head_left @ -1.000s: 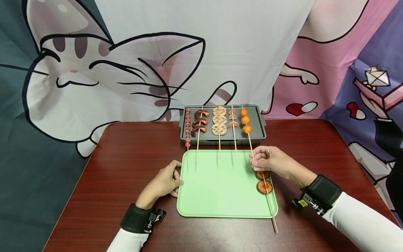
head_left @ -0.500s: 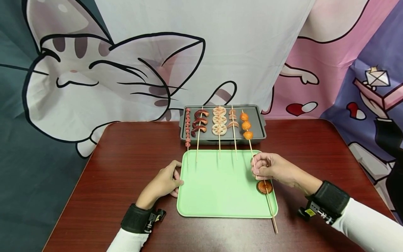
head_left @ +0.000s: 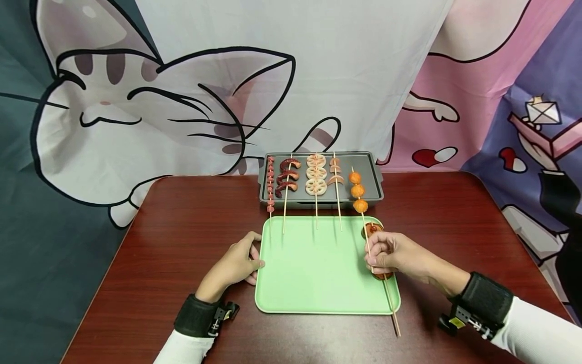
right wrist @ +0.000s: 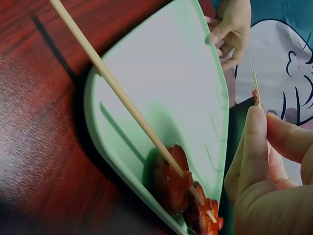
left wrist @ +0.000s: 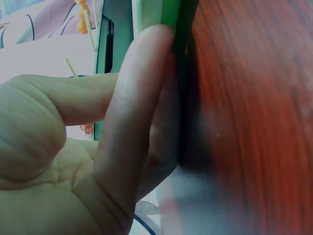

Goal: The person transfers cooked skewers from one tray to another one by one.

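Right hand (head_left: 394, 251): fingers curled, pinching the thin bamboo skewer with three orange balls (head_left: 359, 198) partway down the stick. The balls sit at the near edge of the dark grey rectangular metal baking tray (head_left: 375, 188); the stick runs back over the right side of the light green rectangular plastic tray (head_left: 313, 273).

Under and just behind that hand lies a second bamboo skewer with round reddish-brown slices (head_left: 390, 298) on the green tray's right edge, its bare end sticking out over the dark red wooden table (head_left: 182, 242). One slice shows just beyond the fingers, the others are mostly hidden by the hand in the head view. The right wrist view shows the slices (right wrist: 172, 178) threaded close together, lying against the tray rim.

Left hand (head_left: 236, 263): fingers nearly straight, relaxed, pressed against the green tray's left edge, holding nothing. The left wrist view confirms fingers (left wrist: 132, 122) flat along the rim.

Grey tray also carries four more skewers side by side: small dark red pieces (head_left: 271, 184), curved dark red strips (head_left: 287, 178), white lotus root slices (head_left: 316, 174), pink curved pieces (head_left: 336, 173). Their stick ends overhang onto the green tray.

Backdrop: cloth printed with a cartoon cat (head_left: 150, 116). Black wrist straps on both arms. No readable writing, labels or brands anywhere.
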